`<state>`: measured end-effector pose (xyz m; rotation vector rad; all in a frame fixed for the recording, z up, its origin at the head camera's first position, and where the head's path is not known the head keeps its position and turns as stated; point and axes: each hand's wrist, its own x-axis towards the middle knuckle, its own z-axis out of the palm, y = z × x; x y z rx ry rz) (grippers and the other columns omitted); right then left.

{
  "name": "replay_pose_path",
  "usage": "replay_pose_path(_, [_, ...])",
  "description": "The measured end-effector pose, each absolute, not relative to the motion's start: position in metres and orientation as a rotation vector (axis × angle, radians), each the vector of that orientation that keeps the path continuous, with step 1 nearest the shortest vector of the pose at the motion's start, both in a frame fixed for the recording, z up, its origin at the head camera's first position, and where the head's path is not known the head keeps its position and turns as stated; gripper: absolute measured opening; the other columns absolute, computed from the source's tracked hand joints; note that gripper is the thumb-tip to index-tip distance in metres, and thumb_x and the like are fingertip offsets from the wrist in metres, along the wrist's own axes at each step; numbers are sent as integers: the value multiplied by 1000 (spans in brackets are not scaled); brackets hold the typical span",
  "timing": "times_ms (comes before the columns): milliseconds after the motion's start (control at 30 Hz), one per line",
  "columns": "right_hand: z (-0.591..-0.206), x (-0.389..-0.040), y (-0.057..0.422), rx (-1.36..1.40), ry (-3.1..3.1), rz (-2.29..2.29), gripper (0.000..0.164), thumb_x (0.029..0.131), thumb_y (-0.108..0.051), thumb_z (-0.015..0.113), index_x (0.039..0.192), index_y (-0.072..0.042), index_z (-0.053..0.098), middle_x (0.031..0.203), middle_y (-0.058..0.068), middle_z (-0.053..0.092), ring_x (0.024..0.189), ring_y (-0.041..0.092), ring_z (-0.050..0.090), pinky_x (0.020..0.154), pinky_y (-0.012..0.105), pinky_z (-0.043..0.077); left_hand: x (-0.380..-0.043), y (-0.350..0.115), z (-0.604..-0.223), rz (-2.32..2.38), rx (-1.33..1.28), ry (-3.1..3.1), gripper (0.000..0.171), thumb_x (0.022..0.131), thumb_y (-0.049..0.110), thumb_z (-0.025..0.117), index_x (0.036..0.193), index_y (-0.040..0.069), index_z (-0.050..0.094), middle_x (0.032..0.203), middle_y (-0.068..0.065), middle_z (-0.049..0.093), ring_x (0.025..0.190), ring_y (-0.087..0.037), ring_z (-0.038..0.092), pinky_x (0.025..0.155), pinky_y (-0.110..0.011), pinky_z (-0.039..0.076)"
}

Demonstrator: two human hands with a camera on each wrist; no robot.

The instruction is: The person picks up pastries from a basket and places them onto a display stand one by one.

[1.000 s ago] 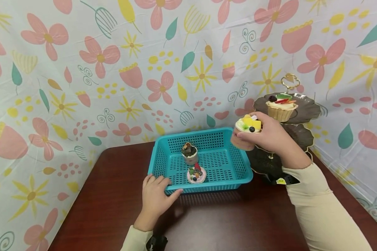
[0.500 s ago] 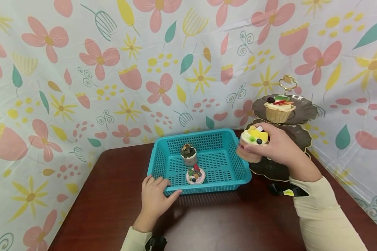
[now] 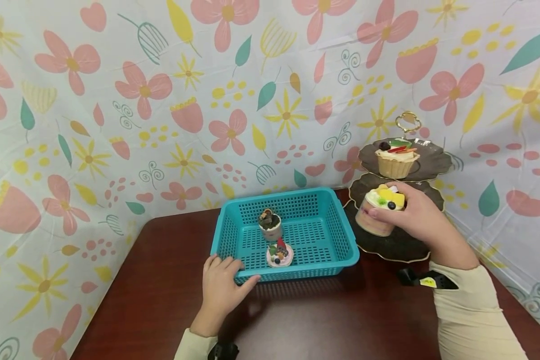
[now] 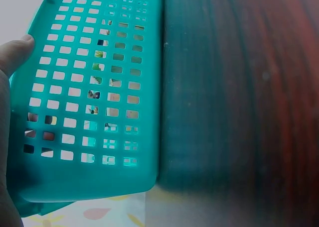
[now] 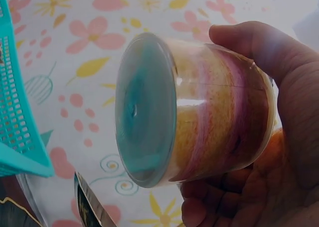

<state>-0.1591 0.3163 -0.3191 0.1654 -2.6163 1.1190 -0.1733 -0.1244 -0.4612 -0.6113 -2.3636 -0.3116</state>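
Note:
My right hand (image 3: pixel 417 212) grips a clear cup of layered cake (image 3: pixel 374 218), topped with yellow fruit cubes and a blueberry. It is held over the lower part of a dark tiered cake stand (image 3: pixel 432 160) with gold edges. In the right wrist view, the cake cup (image 5: pixel 214 112) shows its flat base and pink and tan layers between thumb and fingers. My left hand (image 3: pixel 222 290) holds the near left corner of a teal plastic basket (image 3: pixel 301 272), fingers over the rim and thumb (image 4: pixel 17 53) along the outside.
Inside the basket sit a chocolate-topped dessert cup (image 3: pixel 271 227) and a pink-rimmed dessert with fruit (image 3: pixel 280 254). A cupcake with fruit (image 3: pixel 397 162) stands on the stand's top tier. The brown table (image 3: pixel 171 280) meets a floral cloth (image 3: pixel 180 100) behind.
My right hand has carried the cake cup from above the basket's right edge rightward and down to the stand's lower tiers. The left hand stays on the basket.

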Motion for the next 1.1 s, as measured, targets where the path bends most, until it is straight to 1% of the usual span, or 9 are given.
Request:
replay_pose_path(100, [-322,-159,322,145,-2623,1090,57,85,-36,79,126,-2,58,105,19,64,91,26,54,71,32,44,-174,-125,-462,-312,-614,-2358,52,80,69,68,81,17,68,79,0,69,81,-27,63,98,-60,43])
replay_pose_path(200, [-326,-159,327,120,-2636,1093,62,86,-37,78,130,1,55,110,23,63,96,30,54,74,35,43,-174,-125,-463,-311,-616,-2352,53,81,70,67,81,17,68,79,0,69,81,-27,63,98,-60,42])
replay_pose_path(267, [-330,-160,331,95,-2637,1101,64,86,-37,78,131,2,54,112,23,62,98,30,53,74,32,43,-175,-125,-464,-311,-618,-2345,52,80,70,68,81,17,68,79,0,69,80,-27,63,98,-60,42])
replay_pose_path(333, [-332,-161,335,75,-2622,1124,64,87,-36,77,132,3,54,113,23,62,97,26,53,74,27,43,-175,-125,-464,-312,-619,-2343,51,80,69,69,81,18,68,79,0,69,81,-27,63,98,-60,42])
replay_pose_path(433, [-337,-164,340,57,-2589,1178,60,88,-34,77,128,5,55,109,21,62,89,16,53,68,20,44,-175,-125,-464,-313,-616,-2343,51,79,68,70,82,18,69,80,0,69,80,-27,63,98,-60,42])
replay_pose_path(500, [-339,-167,343,39,-2572,1209,58,88,-33,76,125,6,55,105,20,61,83,12,53,65,19,45,-175,-124,-463,-313,-611,-2346,51,79,68,71,82,17,69,80,0,70,80,-27,63,98,-60,42])
replay_pose_path(733, [-341,-175,352,-73,-2560,1192,57,88,-36,75,116,8,52,97,19,60,75,13,53,60,23,46,-173,-124,-464,-300,-607,-2344,48,76,65,75,81,18,69,79,0,70,80,-27,63,97,-60,43])
replay_pose_path(933, [-340,-184,360,-131,-2579,1162,55,88,-38,74,110,9,55,85,14,63,67,13,54,55,28,46,-174,-125,-465,-306,-611,-2329,53,80,70,68,80,17,69,78,0,69,79,-27,62,96,-60,43])
replay_pose_path(1100, [-347,-191,368,-98,-2553,1127,45,87,-33,76,105,6,61,77,8,64,63,13,55,55,27,46,-174,-125,-464,-307,-615,-2337,55,82,72,64,81,17,69,79,-1,69,80,-27,62,97,-60,43])
